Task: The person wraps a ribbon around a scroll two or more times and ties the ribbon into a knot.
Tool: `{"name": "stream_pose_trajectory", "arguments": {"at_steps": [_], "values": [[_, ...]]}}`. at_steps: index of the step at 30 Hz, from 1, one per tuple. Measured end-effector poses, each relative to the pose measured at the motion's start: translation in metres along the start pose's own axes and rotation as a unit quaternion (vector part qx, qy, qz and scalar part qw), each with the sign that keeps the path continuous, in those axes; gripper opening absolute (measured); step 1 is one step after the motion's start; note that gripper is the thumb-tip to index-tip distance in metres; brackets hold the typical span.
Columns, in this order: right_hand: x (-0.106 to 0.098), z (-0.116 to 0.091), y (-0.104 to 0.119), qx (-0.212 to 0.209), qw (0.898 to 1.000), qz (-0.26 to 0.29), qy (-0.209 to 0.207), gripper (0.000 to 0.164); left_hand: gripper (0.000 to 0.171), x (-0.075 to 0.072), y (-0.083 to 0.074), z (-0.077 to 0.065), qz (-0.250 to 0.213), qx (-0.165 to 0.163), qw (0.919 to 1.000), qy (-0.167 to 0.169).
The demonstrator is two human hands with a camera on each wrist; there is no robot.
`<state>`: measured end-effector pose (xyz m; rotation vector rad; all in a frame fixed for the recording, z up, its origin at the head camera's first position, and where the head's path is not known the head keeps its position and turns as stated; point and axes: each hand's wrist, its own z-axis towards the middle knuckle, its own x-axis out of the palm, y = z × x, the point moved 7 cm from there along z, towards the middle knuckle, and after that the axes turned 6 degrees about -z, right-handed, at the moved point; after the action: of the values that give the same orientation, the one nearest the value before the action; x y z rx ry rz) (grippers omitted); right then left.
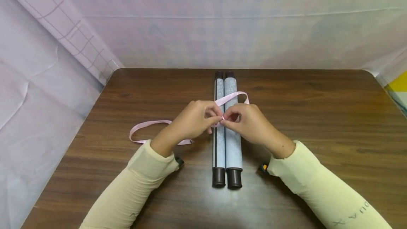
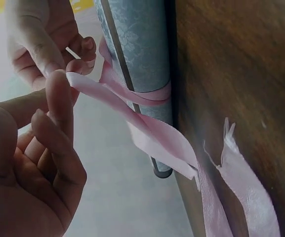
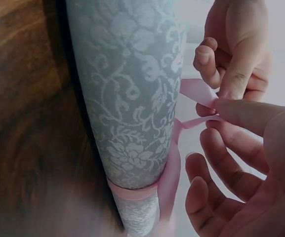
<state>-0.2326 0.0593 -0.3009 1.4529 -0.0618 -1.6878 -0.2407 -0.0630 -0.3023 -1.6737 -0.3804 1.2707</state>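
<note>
A scroll (image 1: 233,151) rolled from both sides lies lengthwise on the table, its two rolls side by side. It is pale blue with a white floral pattern (image 3: 127,98) and dark brown end knobs (image 1: 234,178). A pink ribbon (image 2: 152,96) runs round the scroll near its middle. Above the scroll, my left hand (image 1: 198,117) pinches the ribbon between thumb and fingertips. My right hand (image 1: 248,121) pinches the ribbon too, its fingertips meeting the left's. A ribbon loop (image 1: 236,94) arches behind the right hand. Whether a knot lies under the fingertips is hidden.
On the left of the brown wooden table (image 1: 318,116), a loose length of ribbon (image 1: 146,124) curves out past the left forearm. One ribbon end (image 2: 231,153) is frayed. Pale cloth (image 1: 190,38) hangs behind the table's far edge.
</note>
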Motion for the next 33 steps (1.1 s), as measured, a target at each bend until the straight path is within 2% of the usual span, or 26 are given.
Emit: {"name": "stream_pose_trajectory", "arguments": {"at_steps": [6,9,13,18,24,28,33], "values": [[0.002,0.001,0.000,0.006,1.000,-0.003,-0.007,0.005,0.007,-0.006,0.002,-0.001,0.013,0.010,0.9999,-0.003],[0.004,0.002,0.000,0.007,1.000,0.000,-0.013,0.004,0.013,-0.015,0.006,-0.003,0.043,0.014,0.9989,-0.017],[0.008,0.003,-0.001,0.014,1.000,0.005,-0.010,0.005,0.017,-0.028,0.017,-0.001,0.100,0.000,0.9944,-0.032],[0.012,0.002,-0.004,0.025,1.000,0.008,-0.005,0.005,0.018,-0.036,0.027,0.015,0.175,-0.029,0.9839,-0.018],[0.014,0.004,-0.002,0.025,0.999,0.019,-0.006,0.005,0.026,-0.038,0.034,0.036,0.266,-0.058,0.9620,0.019],[0.018,0.008,0.001,0.020,0.999,0.027,-0.005,0.005,0.030,-0.038,0.042,0.041,0.288,-0.079,0.9537,0.037],[0.023,0.012,0.006,0.008,1.000,0.030,-0.005,0.005,0.025,-0.039,0.052,0.039,0.292,-0.105,0.9493,0.051]]}}
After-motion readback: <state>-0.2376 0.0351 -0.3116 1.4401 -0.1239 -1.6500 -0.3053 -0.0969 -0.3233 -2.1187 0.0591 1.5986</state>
